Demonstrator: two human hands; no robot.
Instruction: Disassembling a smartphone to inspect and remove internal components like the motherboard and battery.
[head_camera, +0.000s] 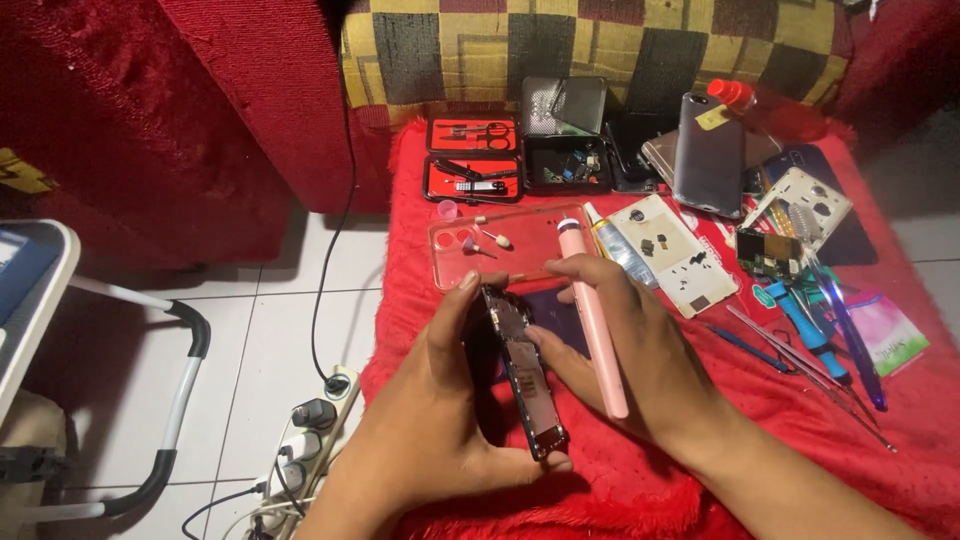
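Two bare hands meet low over a red fuzzy cloth (900, 400). Nearest, the left hand (440, 400) is closed around an opened phone body (520, 375), thumb at its lower end and fingers along its far edge, holding it tilted on edge so the exposed board faces right. The right hand (630, 350) pinches a slim pink pen-shaped tool (592, 315) between thumb and fingers, with its forefinger touching the phone's board; the tool lies across the hand and points away. Left of the cloth, a white power strip (310, 420) sits on the tiled floor. Just beyond the hands lies a clear phone case (500, 245) holding small bits. To the right, a white phone frame (675, 255) lies flat, with blue-handled screwdrivers (810, 325) and thin tweezers (800, 365) beside it. Farther back stand a red manicure kit (472, 160), a small black parts box (567, 160) and a grey phone back (708, 155).
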